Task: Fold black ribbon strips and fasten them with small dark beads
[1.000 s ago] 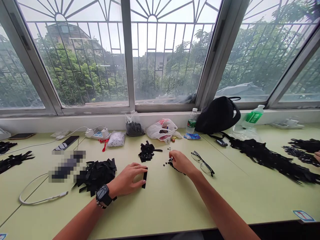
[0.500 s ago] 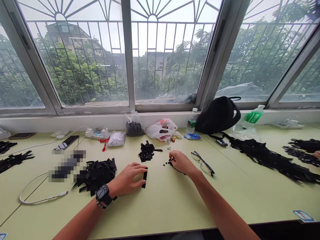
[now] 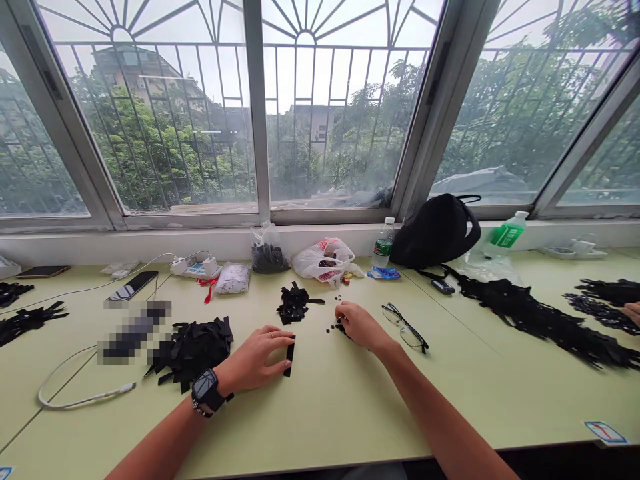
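Observation:
My left hand rests on the table with its fingers over a short black strip, the thumb near the lower end and the other fingers near the upper end, holding it flat. Farther right, my right hand is bent down with fingertips pinched together at a small heap of little black round pieces. The hand covers most of that heap, and what the fingertips hold is hidden. A small pile of black strips lies beyond and between the hands; a larger strip pile is left of my left hand.
Eyeglasses lie right of my right hand. Along the window wall are a white plastic bag, a bottle and a black bag. A long black heap stretches right, near another person's hand. A white cable curls at left.
My right hand has shifted slightly left, its fingertips still at the small black pieces. My left hand and the strip under it have stayed in place.

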Motion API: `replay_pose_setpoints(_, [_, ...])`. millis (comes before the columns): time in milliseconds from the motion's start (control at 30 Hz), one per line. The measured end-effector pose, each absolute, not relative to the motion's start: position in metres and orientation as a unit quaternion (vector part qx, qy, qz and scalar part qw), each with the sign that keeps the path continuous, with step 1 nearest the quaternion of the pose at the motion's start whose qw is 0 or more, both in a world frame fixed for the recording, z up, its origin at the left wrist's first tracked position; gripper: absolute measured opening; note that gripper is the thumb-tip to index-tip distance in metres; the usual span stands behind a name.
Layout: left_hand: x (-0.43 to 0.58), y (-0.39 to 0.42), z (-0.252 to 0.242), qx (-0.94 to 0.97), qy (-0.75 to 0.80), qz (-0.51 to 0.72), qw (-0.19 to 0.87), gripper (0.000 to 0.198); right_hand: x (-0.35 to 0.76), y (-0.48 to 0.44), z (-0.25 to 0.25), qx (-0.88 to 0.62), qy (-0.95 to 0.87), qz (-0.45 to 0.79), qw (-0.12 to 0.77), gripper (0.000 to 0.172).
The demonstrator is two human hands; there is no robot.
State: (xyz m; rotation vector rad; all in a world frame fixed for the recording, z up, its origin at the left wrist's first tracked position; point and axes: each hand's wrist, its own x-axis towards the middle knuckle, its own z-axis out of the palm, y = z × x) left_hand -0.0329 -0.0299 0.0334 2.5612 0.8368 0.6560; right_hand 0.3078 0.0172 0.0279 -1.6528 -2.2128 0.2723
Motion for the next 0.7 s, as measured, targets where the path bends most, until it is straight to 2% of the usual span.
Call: replay_pose_setpoints(700, [-0.033, -0.0301, 0.0352, 0.908, 0.298, 0.228, 0.184, 0.042, 0.3088, 0.0191, 0.0255, -0.587, -0.779, 0.121, 0.183, 0.026])
